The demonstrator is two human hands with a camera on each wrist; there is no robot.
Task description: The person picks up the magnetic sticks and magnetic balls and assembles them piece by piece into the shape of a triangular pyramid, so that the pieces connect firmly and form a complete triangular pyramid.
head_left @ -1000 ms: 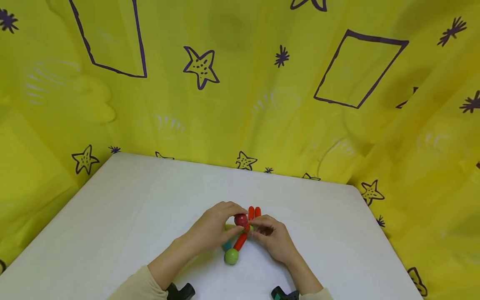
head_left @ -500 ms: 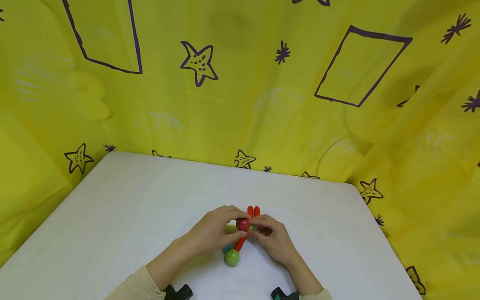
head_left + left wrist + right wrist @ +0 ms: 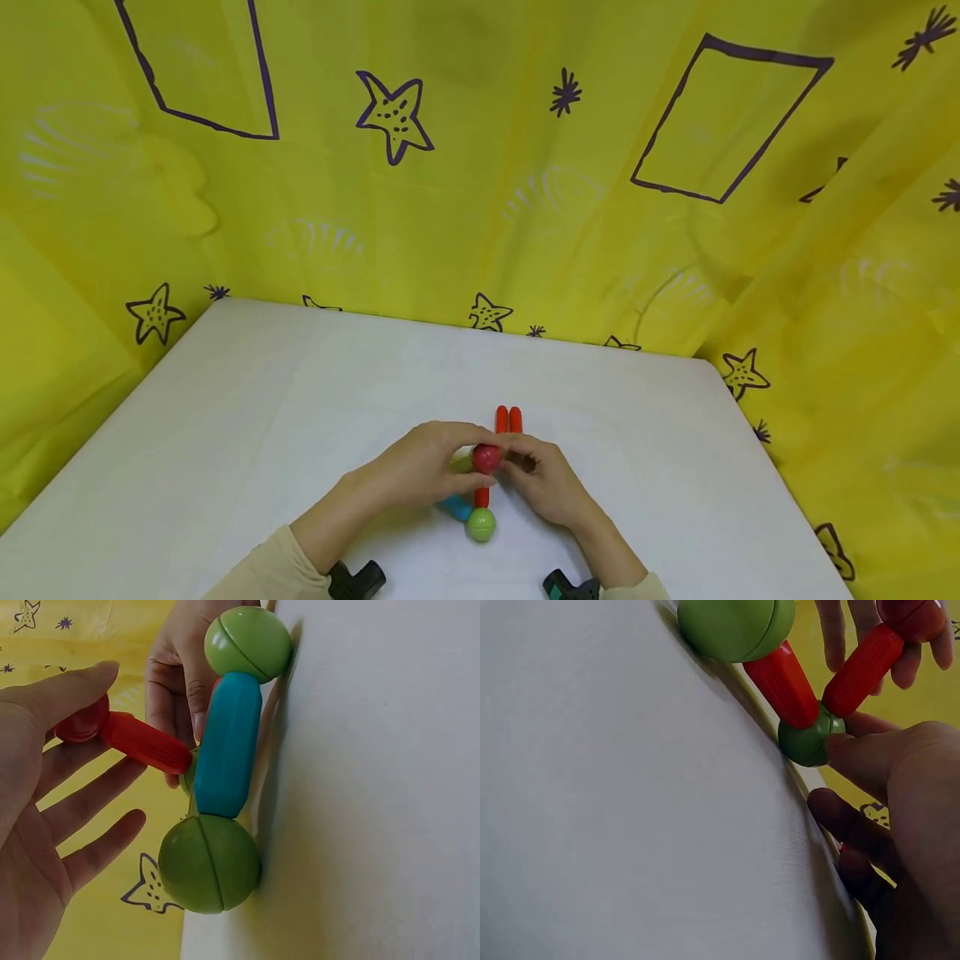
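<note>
My left hand [image 3: 423, 462] pinches a red ball [image 3: 82, 721] between thumb and fingers. From that ball a red rod [image 3: 146, 742] runs to a green ball [image 3: 804, 742], which my right hand [image 3: 546, 479] pinches. Another red rod [image 3: 784, 686] joins this ball to a nearer green ball [image 3: 481, 524]. A blue rod [image 3: 229, 746] links the near green ball to another green ball [image 3: 210, 862], low on the table. In the head view the hands and red ball hide much of this magnetic-looking construction.
Two loose-looking red rods [image 3: 508, 419] lie side by side just beyond the hands, their near ends hidden. A white table [image 3: 315, 383] spreads around, with a yellow patterned curtain [image 3: 480, 208] behind it. Dark devices [image 3: 357, 580] sit at both wrists.
My left hand has brought the red ball slightly nearer and lower. The near green ball has shifted right and toward me, its red rod turning straighter. The head view has tilted slightly.
</note>
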